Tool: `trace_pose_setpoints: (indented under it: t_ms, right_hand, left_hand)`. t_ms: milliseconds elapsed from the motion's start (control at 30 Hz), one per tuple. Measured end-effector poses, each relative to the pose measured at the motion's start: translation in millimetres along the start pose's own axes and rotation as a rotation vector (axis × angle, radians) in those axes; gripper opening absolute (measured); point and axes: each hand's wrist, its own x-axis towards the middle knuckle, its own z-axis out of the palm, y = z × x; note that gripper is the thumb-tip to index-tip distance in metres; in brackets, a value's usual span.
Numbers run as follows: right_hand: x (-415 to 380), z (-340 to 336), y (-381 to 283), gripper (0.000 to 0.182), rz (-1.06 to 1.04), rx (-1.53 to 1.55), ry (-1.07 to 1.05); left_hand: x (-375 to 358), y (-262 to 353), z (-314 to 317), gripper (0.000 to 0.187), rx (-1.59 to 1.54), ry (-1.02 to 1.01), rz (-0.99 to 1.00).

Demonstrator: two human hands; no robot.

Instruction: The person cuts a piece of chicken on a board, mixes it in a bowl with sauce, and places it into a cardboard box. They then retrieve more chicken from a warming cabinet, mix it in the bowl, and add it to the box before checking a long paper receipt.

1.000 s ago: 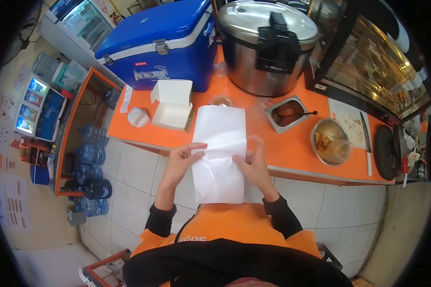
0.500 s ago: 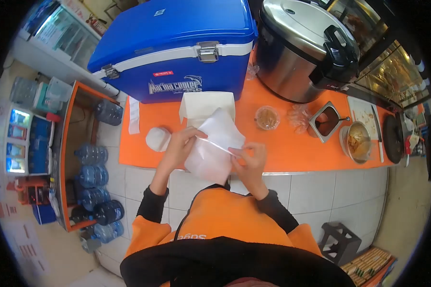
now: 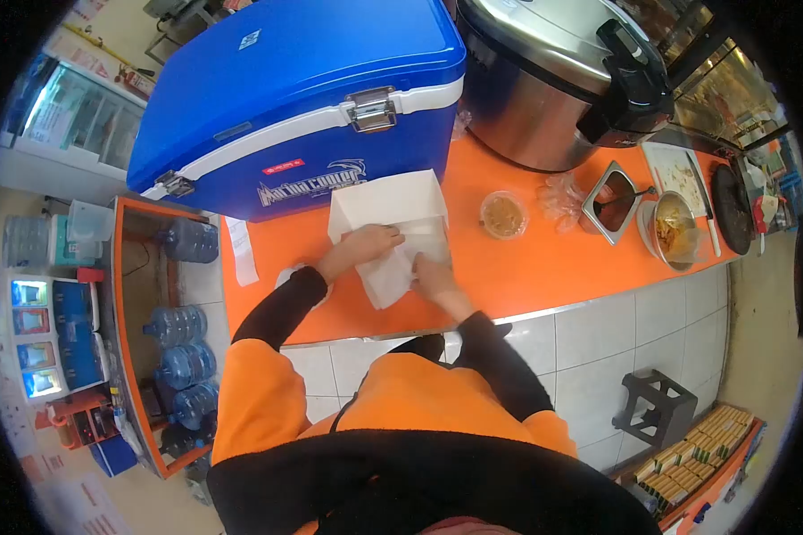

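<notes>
A white sheet of paper (image 3: 388, 278) lies half inside an open white box (image 3: 384, 203) on the orange counter (image 3: 517, 267). My left hand (image 3: 366, 243) presses the paper down into the box near its left side. My right hand (image 3: 430, 270) holds the paper's right edge at the box's front rim. The box's lid stands open toward the blue cooler (image 3: 285, 98). A crumpled white wad (image 3: 284, 276) sits by my left forearm, partly hidden by the sleeve.
A big steel rice cooker (image 3: 553, 71) stands at the back. To the right are a round tub of sauce (image 3: 503, 215), a clear bag (image 3: 562, 198), a steel sauce tray (image 3: 611, 202), a food bowl (image 3: 674, 234) and a knife. Water bottles (image 3: 183, 321) sit below left; a stool (image 3: 656, 410) stands right.
The paper, held flat in the air a second ago, has been folded and lowered into the open box. Both hands moved forward onto the counter. The view tilted forward.
</notes>
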Motion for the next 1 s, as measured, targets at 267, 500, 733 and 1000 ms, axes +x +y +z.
trace_pose_setpoints:
  t_ms: [267,500,733,1000]
  right_hand:
    - [-14.2,-33.8,43.7,0.016,-0.112,-0.159,-0.015]
    - [-27.1,-27.8,22.1,0.015,-0.035,0.021,0.215]
    - [-22.7,-27.4,30.5,0.022,-0.042,-0.148,0.239]
    - [-50.2,-68.7,3.2,0.017,-0.259,0.070,0.274]
  left_hand:
    - [25.5,59.1,0.4,0.010,-0.129,0.311,-0.318]
    - [32.7,64.8,-0.5,0.011,-0.413,0.368,-0.419]
    - [7.5,85.0,4.9,0.021,-0.027,0.102,-0.264]
    - [24.6,61.7,-23.4,0.020,0.085,0.381,-0.306]
